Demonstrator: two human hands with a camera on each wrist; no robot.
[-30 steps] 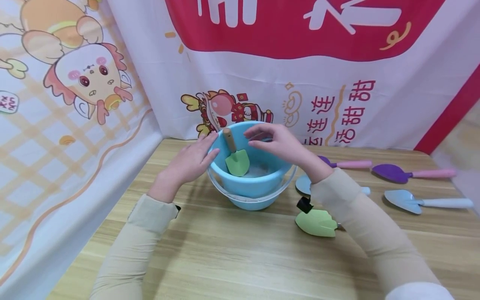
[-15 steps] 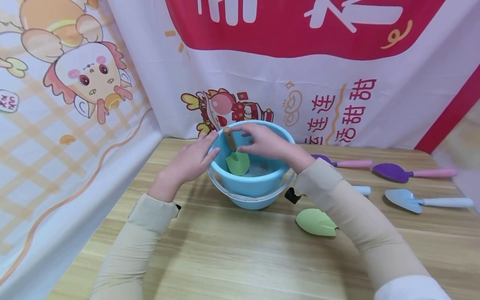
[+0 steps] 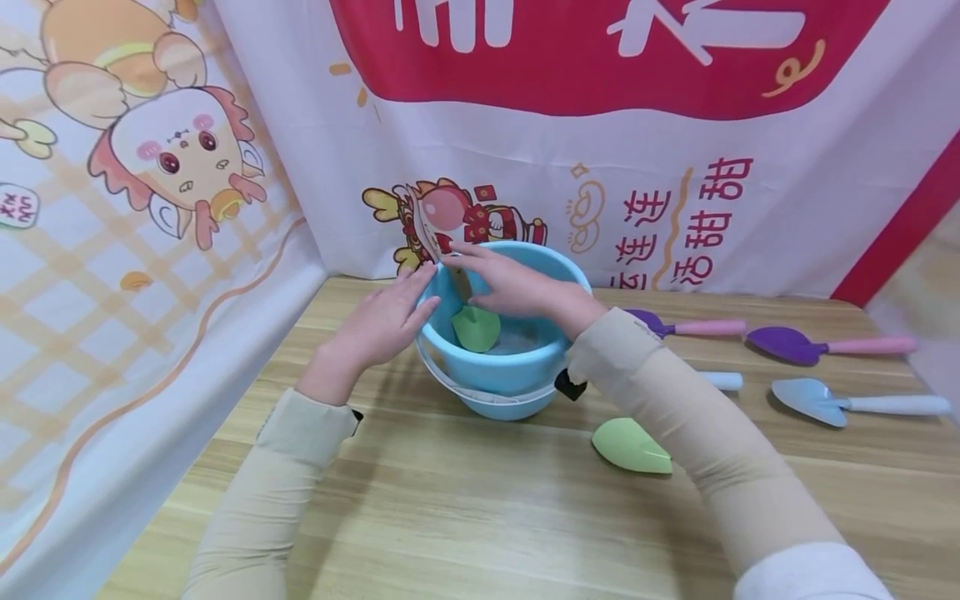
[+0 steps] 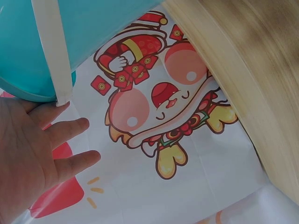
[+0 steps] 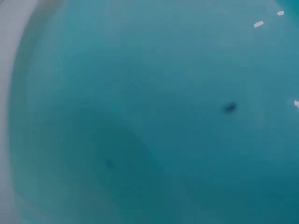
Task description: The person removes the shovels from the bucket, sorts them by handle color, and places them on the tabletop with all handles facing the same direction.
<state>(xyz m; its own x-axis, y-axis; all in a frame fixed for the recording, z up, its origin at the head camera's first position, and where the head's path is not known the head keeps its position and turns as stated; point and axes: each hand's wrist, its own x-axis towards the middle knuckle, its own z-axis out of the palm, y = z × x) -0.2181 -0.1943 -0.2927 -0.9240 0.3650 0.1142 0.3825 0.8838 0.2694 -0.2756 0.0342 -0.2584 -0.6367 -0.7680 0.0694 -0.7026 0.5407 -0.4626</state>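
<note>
A light blue bucket (image 3: 517, 360) with a white bail handle (image 3: 480, 394) stands on the wooden table. Inside it a small green trowel (image 3: 477, 329) leans against the left wall, its wooden handle up by the rim. My left hand (image 3: 378, 321) rests at the bucket's left rim; in the left wrist view its fingers (image 4: 77, 163) are spread, one at the end of the white bail. Over the bucket's mouth, my right hand (image 3: 510, 283) has its fingertips right at the top of the trowel's wooden handle, the thumb lower down. The right wrist view holds only blurred blue bucket wall (image 5: 187, 93).
Right of the bucket lie a green trowel (image 3: 628, 446), partly under the right sleeve (image 3: 675, 417), two light blue trowels, one (image 3: 810, 402) farther right, and two purple shovels with pink handles, one (image 3: 783, 344) at the back right. A printed cloth (image 3: 465, 142) hangs behind.
My right hand has moved left across the bucket's mouth, from above its middle to the trowel's wooden handle. The left hand and the bucket have stayed put.
</note>
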